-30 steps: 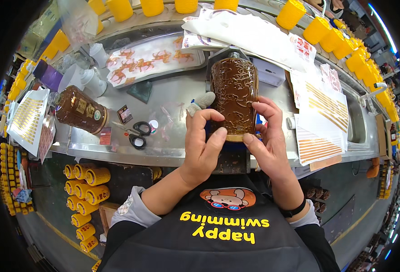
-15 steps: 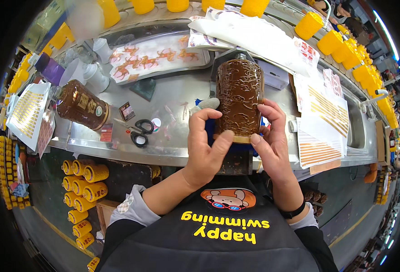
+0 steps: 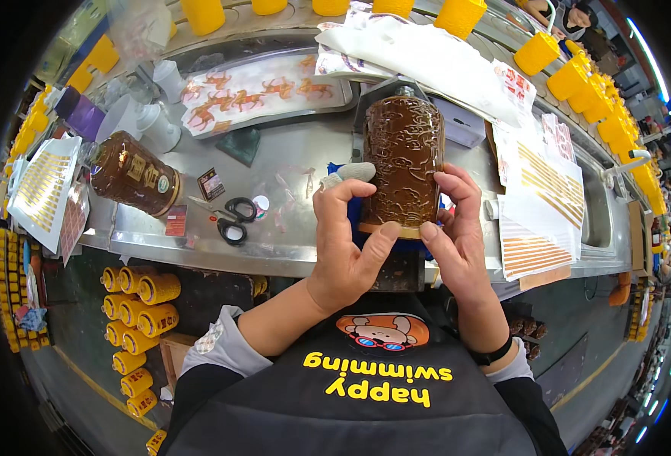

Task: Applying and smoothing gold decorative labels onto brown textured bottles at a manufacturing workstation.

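A brown glossy bottle [image 3: 402, 167] with raised relief lies on the worktop in front of me, its neck pointing away and a gold band [image 3: 390, 229] round its base. My left hand [image 3: 344, 243] holds its left side, thumb on the band; a grey covering [image 3: 350, 173] wraps one fingertip. From the right, my right hand [image 3: 459, 228] grips the same bottle, thumb also at the band, fingers curled against its side. Blue material [image 3: 408, 245] shows beneath the bottle. The bottle hides some fingertips.
Left stand a second brown bottle [image 3: 134, 176], black scissors [image 3: 235, 220] and small cards [image 3: 211, 185]. Behind are a tray of horse decals [image 3: 343, 93] and white paper [image 3: 419, 57]. Striped gold sheets [image 3: 540, 251] lie right, beside a sink [image 3: 598, 205]. Yellow bottles [image 3: 537, 52] line the conveyor.
The yellow bottles on the far conveyor have shifted to the right. My left thumb has slid slightly along the base band; the brown bottle stays almost in place.
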{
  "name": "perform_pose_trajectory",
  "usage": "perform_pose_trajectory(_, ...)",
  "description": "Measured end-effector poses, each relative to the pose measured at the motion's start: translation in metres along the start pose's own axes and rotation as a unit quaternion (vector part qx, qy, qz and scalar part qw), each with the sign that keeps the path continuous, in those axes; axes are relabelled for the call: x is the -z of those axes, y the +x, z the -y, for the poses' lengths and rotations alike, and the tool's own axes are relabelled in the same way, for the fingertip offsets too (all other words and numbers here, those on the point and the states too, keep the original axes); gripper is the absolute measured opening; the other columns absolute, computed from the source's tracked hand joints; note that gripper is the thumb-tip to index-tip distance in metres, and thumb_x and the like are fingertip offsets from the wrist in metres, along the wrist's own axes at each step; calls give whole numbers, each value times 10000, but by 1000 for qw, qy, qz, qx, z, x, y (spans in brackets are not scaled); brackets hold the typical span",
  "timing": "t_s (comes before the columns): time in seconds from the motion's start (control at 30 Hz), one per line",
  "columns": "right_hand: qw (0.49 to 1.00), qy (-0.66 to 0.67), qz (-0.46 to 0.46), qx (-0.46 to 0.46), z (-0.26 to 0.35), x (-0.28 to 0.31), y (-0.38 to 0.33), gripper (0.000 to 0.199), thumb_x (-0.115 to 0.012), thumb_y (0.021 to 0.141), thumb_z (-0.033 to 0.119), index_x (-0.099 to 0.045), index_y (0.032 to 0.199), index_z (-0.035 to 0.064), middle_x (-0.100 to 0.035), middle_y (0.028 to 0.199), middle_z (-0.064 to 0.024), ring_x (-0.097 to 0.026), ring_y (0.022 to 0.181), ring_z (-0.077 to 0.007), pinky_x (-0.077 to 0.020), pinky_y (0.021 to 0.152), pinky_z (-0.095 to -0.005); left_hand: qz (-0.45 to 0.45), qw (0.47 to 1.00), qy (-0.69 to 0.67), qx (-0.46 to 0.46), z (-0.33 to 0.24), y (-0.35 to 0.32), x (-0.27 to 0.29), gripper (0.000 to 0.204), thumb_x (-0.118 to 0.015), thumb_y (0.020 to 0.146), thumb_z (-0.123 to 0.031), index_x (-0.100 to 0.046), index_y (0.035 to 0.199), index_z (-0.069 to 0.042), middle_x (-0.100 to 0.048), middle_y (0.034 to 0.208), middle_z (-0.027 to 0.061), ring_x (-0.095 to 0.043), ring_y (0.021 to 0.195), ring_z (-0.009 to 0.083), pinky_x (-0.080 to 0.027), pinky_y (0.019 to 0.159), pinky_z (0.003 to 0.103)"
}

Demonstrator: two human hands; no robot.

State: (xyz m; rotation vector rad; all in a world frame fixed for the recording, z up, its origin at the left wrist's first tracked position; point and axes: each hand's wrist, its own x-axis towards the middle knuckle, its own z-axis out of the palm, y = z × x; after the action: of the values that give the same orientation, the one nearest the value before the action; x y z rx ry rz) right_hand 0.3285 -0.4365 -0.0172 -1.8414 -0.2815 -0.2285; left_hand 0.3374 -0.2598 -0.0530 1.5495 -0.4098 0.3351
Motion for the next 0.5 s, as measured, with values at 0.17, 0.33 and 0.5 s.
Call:
perform_pose_trajectory(0.17, 1000, -11, 2, -1, 1, 1, 0, 578, -606, 841, 94, -399, 1380, 75, -289, 1429, -155, -394, 1259, -231, -445, 921, -340, 13, 999, -12, 43, 1, 1, -2, 427, -664, 900, -172, -445, 1225, -4, -453, 1153, 150, -453, 1053, 272, -350, 959, 370)
perform_pose_trajectory(0.33, 1000, -7, 3, 5, -2, 0, 0, 582, -615, 840, 101, -400, 1379, 77, -292, 1433, -158, -390, 1268, -238, -442, 923, -345, -20, 977, 113, -179, -10, -2, 7, 295, -670, 875, -146, -567, 1145, -91, -539, 999, 86, -518, 1111, 295, -264, 1098, 488)
perform_pose_trajectory(0.5, 1000, -16, 9, 8, -3, 1, 0, 576, -615, 859, 115, -393, 1389, 73, -290, 1441, -159, -395, 1270, -242, -441, 926, -350, 30, 901, 288, -323, -7, -8, 5, 227, -683, 824, -127, -671, 1037, -203, -600, 726, -52, -560, 1183, 252, -144, 1170, 579)
